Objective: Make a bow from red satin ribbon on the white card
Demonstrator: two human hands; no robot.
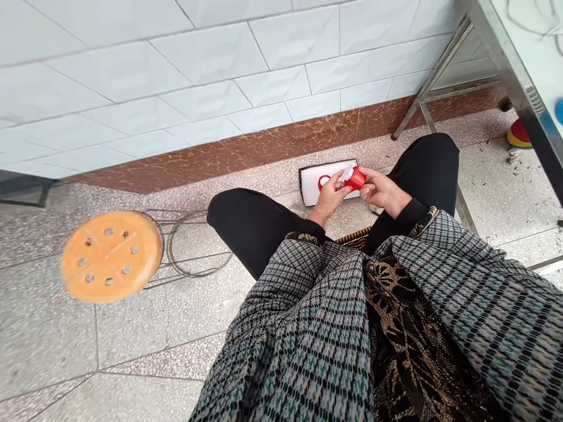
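Note:
Between my hands is a small red cylindrical piece (pixel 355 177) with a white part at its left end; its exact kind is not clear. My left hand (pixel 331 196) pinches it from the left, fingers closed at the white end and lower edge. From the right, my right hand (pixel 382 190) grips the red body with thumb and fingers. Just beyond the hands, on the floor, lies a shallow white box (pixel 309 176) with dark edges. A red ring-shaped piece with a white middle (pixel 323 181) shows in it, partly covered by my left hand.
A stool with an orange round seat (pixel 109 257) and wire legs stands on the speckled floor at left. On the right is a metal-framed table (pixel 514 64), with a red and yellow object (pixel 519 133) beneath it. A white tiled wall (pixel 211 64) rises ahead.

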